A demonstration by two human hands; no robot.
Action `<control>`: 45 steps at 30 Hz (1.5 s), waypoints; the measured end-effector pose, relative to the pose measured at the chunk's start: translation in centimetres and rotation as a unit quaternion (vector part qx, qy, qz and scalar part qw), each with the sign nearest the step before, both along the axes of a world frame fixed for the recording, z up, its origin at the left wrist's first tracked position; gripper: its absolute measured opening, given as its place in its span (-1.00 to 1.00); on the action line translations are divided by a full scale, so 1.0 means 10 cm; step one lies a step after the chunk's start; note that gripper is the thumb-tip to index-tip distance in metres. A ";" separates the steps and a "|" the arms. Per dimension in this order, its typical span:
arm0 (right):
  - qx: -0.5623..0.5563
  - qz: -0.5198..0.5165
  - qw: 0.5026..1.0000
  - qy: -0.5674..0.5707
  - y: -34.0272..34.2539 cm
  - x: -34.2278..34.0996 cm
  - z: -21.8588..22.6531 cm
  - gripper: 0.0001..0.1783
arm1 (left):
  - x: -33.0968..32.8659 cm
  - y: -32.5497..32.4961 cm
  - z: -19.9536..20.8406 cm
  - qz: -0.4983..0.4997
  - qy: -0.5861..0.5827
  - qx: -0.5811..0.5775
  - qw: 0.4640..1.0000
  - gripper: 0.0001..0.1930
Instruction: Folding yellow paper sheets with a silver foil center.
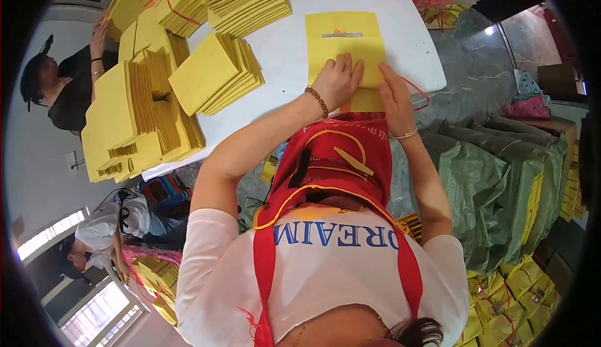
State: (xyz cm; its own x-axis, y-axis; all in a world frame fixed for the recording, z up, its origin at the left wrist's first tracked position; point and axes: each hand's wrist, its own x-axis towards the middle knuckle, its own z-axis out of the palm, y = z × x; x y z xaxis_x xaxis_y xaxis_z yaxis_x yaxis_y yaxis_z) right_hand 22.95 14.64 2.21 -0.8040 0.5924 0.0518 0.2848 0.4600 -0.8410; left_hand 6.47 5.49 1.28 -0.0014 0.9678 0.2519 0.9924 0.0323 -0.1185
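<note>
The folded yellow paper sheet (322, 51) lies under my left hand (335, 83), its loosely bent fingers pressing, at the white table (404, 18)'s near edge, long axis pointing away; my right hand (397, 100), fingers outstretched, touches its right side.

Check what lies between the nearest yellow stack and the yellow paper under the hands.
Head view: only white tabletop, with a small red speck, between stack and paper.

A yellow-trimmed red apron (375, 187) is worn over a blue-lettered white short-sleeved T-shirt (332, 278), with a brown beaded bracelet (318, 100) and a pale bangle (405, 135).
</note>
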 end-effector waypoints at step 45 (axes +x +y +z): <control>0.247 -0.029 0.968 0.031 -0.01 -0.05 -0.30 -0.70 | -1.35 -1.98 0.50 0.253 -0.170 -0.098 0.947 -0.26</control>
State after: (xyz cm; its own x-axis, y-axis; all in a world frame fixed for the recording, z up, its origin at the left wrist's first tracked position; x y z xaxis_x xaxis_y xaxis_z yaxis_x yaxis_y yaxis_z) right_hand 22.42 14.49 -0.83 -0.7569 0.5262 0.3875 0.2778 0.7959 -0.5380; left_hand -7.07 -14.33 6.33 -0.5263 0.8497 -0.0314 0.8378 0.5246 0.1512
